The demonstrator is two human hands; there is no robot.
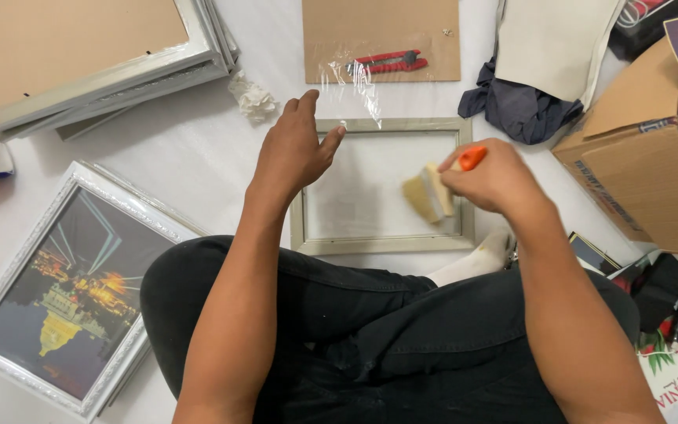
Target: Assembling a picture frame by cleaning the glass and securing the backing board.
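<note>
Head view: my right hand (496, 182) is closed around a brush (433, 192) over the glazed frame (386, 245) before my knees; my left hand (296, 149), open, steadies its corner. Light, rigid, breakable glass; I'd judge the rim the safest hold.

Bare forearms, no sleeves, bare hands, black trousers (370, 330), white sock (476, 263)

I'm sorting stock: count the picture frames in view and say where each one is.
At least 3: the empty frame under the left hand and the brush in the right hand; the frame with a night picture lower left; a stack of frames upper left, number unclear.
</note>
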